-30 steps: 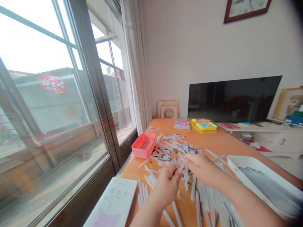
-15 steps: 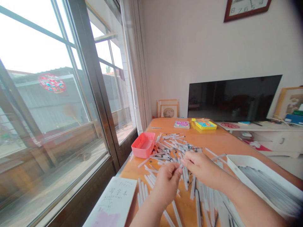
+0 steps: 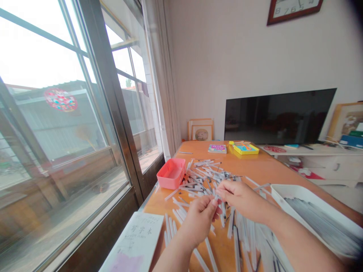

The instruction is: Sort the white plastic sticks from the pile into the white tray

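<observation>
Such fine fingertip work seemed best done with a light, steady pinch, both wrists low over the table (image 3: 235,164). The left hand (image 3: 200,217) had a narrow grip, thumb and forefinger closed on a small pale piece (image 3: 216,197) above scattered pen parts (image 3: 198,186); the right hand (image 3: 234,194) bunched its fingers against it, clasping or merely touching, I couldn't tell.

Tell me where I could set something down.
Largest bare patch: orange-brown tabletop between the shallow yellow box and white plastic tray. Smaller: between the slim grey pen and pink-purple booklet. Crowded: around the left hand and right hand, amid translucent plastic tubes.
</observation>
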Available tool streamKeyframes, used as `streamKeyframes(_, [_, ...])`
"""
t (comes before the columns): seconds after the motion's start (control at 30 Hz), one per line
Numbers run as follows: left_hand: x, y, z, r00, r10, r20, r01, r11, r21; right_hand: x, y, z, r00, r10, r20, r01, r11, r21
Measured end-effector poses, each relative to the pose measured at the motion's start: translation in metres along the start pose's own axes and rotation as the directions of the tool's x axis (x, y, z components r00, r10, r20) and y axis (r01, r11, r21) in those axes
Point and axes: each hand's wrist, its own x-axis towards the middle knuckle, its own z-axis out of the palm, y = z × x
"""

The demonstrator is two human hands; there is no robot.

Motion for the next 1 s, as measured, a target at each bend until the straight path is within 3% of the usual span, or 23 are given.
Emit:
streamKeyframes(0.27, [0.001, -0.005, -0.003, 0.993, 0.085, -0.086, -0.074, 0.99, 0.123, 0.002, -0.004, 0.012, 0.989, 0.011, -0.149, -0.027, 0.994, -0.108])
streamKeyframes(0.43, [0.001, -0.003, -0.002, 0.974, 0.165, -0.157, -0.121, 0.959, 0.257, 0.004, -0.009, 0.018, 0.976, 0.041, -0.216, -0.057, 0.996, -0.07])
streamKeyframes(0.63, [0.0, 0.003, -0.004, 0.982, 0.168, -0.089, -0.143, 0.96, 0.241, 0.005, -0.007, 0.016, 0.97, 0.029, -0.243, -0.029, 1.0, 0.003])
streamKeyframes(0.8, [0.001, 0.001, -0.009, 0.979, 0.176, -0.1, -0.151, 0.964, 0.219, 0.006, -0.008, 0.017, 0.969, 0.053, -0.24, -0.041, 0.998, 0.053])
streamKeyframes(0.9, [0.006, -0.004, -0.016, 0.961, 0.15, -0.232, -0.117, 0.981, 0.153, 0.007, -0.003, 0.017, 0.974, 0.091, -0.208, -0.065, 0.989, 0.129])
streamKeyframes(1.0, [0.012, -0.009, -0.027, 0.884, 0.086, -0.459, -0.081, 0.996, 0.031, 0.008, 0.012, 0.016, 0.966, 0.11, -0.233, -0.088, 0.991, 0.104])
